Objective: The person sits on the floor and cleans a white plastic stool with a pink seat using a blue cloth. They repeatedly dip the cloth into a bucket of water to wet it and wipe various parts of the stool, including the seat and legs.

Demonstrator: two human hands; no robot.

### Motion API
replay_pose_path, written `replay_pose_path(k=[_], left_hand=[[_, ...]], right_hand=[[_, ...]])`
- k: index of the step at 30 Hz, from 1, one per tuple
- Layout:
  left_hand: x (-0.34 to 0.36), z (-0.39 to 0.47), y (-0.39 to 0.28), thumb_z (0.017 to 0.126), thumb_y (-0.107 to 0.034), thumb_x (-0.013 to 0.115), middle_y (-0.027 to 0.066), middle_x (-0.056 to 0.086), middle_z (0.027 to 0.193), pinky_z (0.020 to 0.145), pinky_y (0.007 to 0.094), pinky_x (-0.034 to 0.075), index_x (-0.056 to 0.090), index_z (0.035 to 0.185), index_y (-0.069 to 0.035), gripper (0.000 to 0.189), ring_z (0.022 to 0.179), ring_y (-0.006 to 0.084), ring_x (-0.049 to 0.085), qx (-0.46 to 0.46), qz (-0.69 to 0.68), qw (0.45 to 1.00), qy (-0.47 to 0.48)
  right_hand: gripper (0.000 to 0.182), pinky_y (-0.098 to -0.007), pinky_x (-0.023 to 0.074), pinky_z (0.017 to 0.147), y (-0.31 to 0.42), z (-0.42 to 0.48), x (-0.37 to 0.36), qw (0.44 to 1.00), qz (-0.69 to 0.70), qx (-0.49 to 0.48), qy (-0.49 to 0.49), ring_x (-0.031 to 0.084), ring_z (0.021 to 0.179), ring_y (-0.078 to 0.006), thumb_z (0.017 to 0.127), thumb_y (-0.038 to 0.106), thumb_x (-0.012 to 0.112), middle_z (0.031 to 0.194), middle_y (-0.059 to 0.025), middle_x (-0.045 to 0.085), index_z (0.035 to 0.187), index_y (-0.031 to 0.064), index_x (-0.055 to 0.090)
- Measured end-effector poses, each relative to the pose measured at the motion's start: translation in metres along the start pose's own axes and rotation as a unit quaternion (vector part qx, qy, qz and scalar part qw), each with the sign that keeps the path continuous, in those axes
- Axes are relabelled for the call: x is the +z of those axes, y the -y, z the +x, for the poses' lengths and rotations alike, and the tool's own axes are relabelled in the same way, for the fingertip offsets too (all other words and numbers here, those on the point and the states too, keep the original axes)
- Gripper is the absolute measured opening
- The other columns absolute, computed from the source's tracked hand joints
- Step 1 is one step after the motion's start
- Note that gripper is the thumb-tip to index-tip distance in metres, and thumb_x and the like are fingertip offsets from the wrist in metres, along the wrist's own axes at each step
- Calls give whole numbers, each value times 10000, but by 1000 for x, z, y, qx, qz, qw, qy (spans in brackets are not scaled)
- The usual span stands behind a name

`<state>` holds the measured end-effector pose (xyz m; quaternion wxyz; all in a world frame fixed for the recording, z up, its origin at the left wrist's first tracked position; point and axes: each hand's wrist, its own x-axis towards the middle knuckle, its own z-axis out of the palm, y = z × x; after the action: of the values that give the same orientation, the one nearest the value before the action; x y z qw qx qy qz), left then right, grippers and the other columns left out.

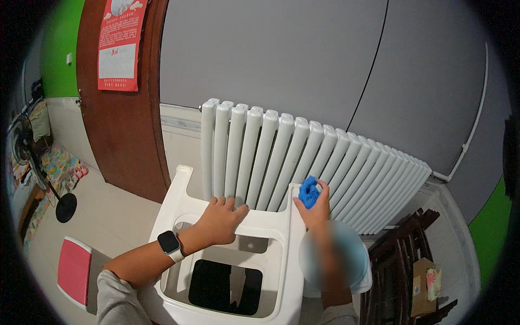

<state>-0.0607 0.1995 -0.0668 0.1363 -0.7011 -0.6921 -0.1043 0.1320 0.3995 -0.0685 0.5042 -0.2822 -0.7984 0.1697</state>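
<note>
A white plastic furniture frame with a large rounded opening stands directly before me. My left hand, a watch on its wrist, rests over the frame's far crossbar with the fingers curled across it. In my right hand is a crumpled blue cloth, pinched between thumb and fingers. The cloth is at the top of the frame's far right upright, seemingly against it. Through the opening a black rectangular surface shows, with a lighter streak across it.
Beneath my right forearm is a light-blue round basin, partly blurred. A white radiator runs along the wall behind the frame. At left are a pink-topped stool and a standing fan. Dark wooden pieces and a cardboard box lie right.
</note>
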Motion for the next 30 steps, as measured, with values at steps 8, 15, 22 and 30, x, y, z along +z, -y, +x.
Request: replay_pose_path(k=[8,15,22,30], left_hand=[[19,-10,16,591,-151,704,195,526,936,717,422,402,504,1187,-63,635,842,348,527,-16,17,1000,3],[2,-7,7,599,-165,723,186,530,945,726,421,404,502,1199,-63,647,859,333,530,-10,14,1000,13],[-2,-9,-4,631,-115,663,185,535,950,747,420,404,520,1191,-47,582,863,345,530,-15,6,1000,6],[6,-12,10,618,-150,692,204,534,958,760,426,409,468,1229,-46,659,880,351,534,-23,4,999,37]], right_hand=[[269,-406,477,911,54,-33,-53,939,45,-64,334,617,1008,-306,781,211,718,1112,-187,617,959,26,635],[322,-420,438,984,66,-43,-55,940,21,-46,338,550,1152,-322,795,194,675,1232,-191,573,1057,12,632],[350,-428,373,1050,71,-18,-24,925,-113,-127,339,499,1200,-339,787,168,616,1184,-176,588,1097,4,607],[316,-471,437,977,101,-129,-100,797,166,-146,562,497,1230,-294,811,201,692,1223,-67,601,1120,164,632]])
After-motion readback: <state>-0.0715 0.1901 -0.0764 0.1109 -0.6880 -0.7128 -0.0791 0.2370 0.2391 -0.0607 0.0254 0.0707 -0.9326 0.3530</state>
